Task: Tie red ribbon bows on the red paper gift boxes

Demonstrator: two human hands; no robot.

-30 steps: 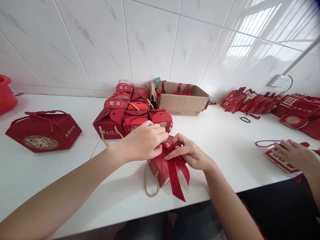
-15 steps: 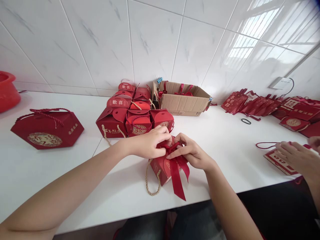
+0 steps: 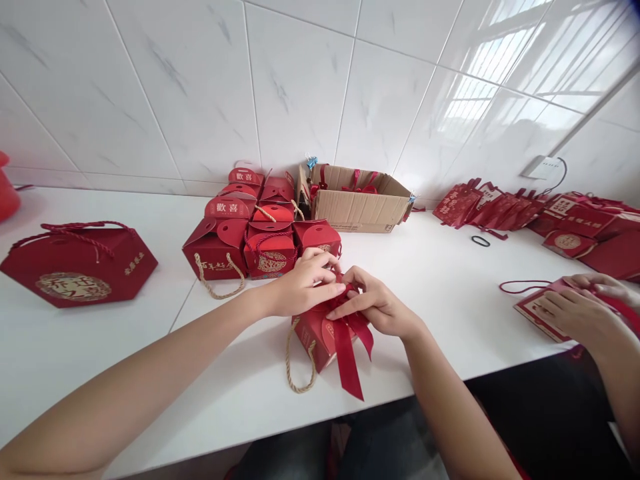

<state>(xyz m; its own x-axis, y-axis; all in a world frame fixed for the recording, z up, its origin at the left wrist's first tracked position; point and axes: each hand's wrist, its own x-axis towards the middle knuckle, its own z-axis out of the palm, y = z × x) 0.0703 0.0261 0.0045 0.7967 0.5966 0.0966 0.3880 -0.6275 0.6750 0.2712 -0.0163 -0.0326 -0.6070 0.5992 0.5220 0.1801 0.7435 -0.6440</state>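
A red gift box (image 3: 320,337) with a beige rope handle (image 3: 300,385) stands near the table's front edge. Across its top is a red ribbon (image 3: 349,363), whose two tails hang down the near side. My left hand (image 3: 313,283) is closed on the ribbon at the top of the box, fingertips pinched. From the right, my right hand (image 3: 375,303) also pinches the ribbon there, its index finger reaching over the box. The fingers partly hide the knot or loop between them.
Several red gift boxes (image 3: 215,248) are grouped behind my hands. A cardboard box (image 3: 360,210) holding red ribbons stands by the wall. At left is a larger red box (image 3: 80,267). Another person's hands (image 3: 585,310) work on a red item at right, near red bags (image 3: 460,207).
My left thumb and fingers have moved in closer to my right fingertips over the ribbon. The view has turned slightly right. The other person's hands have shifted left in view.
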